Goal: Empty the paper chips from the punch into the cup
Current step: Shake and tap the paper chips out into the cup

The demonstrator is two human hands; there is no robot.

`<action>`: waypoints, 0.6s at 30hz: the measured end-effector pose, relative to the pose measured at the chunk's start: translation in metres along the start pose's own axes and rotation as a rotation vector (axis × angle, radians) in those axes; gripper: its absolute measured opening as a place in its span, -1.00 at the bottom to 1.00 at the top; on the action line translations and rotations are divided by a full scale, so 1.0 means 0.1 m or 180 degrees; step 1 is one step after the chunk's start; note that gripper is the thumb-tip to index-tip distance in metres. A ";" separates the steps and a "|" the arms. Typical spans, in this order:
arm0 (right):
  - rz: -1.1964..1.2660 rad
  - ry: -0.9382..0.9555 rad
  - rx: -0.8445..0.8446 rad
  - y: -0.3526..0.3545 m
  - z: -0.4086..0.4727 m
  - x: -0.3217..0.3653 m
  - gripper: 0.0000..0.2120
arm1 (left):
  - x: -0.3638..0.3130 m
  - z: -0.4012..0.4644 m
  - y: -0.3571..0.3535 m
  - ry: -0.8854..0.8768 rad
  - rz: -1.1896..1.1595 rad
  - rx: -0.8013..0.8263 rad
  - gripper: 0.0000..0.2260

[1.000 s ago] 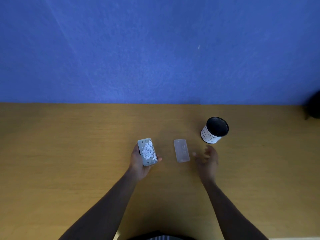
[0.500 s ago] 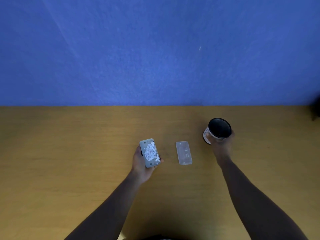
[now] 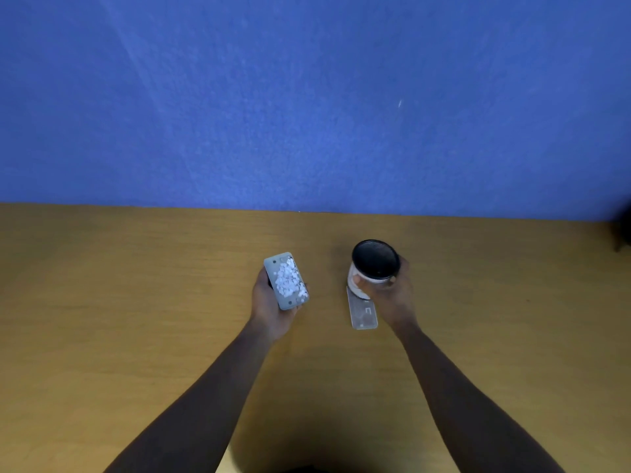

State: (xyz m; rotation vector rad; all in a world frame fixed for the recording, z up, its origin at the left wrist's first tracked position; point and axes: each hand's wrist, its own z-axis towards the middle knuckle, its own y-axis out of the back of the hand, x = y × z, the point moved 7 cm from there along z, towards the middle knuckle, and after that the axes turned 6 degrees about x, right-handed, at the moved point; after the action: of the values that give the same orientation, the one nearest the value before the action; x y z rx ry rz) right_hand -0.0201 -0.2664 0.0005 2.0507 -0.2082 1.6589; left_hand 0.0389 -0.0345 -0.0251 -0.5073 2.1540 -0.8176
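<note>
Above the worktop (image 3: 136, 302), your left hand (image 3: 269, 302) cradles the punch (image 3: 286, 280), paper chips (image 3: 288, 279) facing up; your right hand (image 3: 389, 288) clasps the cup (image 3: 374, 264) (over the clear cover (image 3: 362, 310)).

cup (image 3: 367, 279): white wall, black inside
paper chips (image 3: 289, 279): white
punch (image 3: 286, 280): grey
table (image 3: 136, 285): yellow-brown wood grain
wall (image 3: 307, 97): blue
</note>
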 end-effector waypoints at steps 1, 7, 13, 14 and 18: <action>-0.0036 0.0012 0.0122 -0.09 -0.05 0.04 -0.23 | -0.05 0.01 -0.01 -0.0058 -0.0031 -0.0037 -0.71; -0.0155 0.0027 0.0702 -0.56 -0.35 0.14 -0.26 | -0.28 0.01 -0.04 -0.0436 -0.0113 -0.0120 -0.72; -0.0266 0.0093 0.0876 -0.84 -0.53 0.15 -0.26 | -0.39 -0.04 -0.10 -0.0745 0.0119 -0.0130 -0.68; -0.0286 0.0132 0.0901 -0.86 -0.54 0.17 -0.27 | -0.40 -0.05 -0.12 -0.0780 0.0155 -0.0115 -0.66; -0.0359 0.0222 0.0952 -0.94 -0.58 0.25 -0.26 | -0.40 -0.09 -0.17 -0.0856 0.0326 -0.0141 -0.58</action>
State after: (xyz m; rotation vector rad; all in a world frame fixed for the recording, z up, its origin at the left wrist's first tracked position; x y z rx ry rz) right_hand -0.0256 -0.1533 0.0060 2.1660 0.1878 1.7742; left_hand 0.0586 -0.0203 0.0118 -0.4951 1.9358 -0.6093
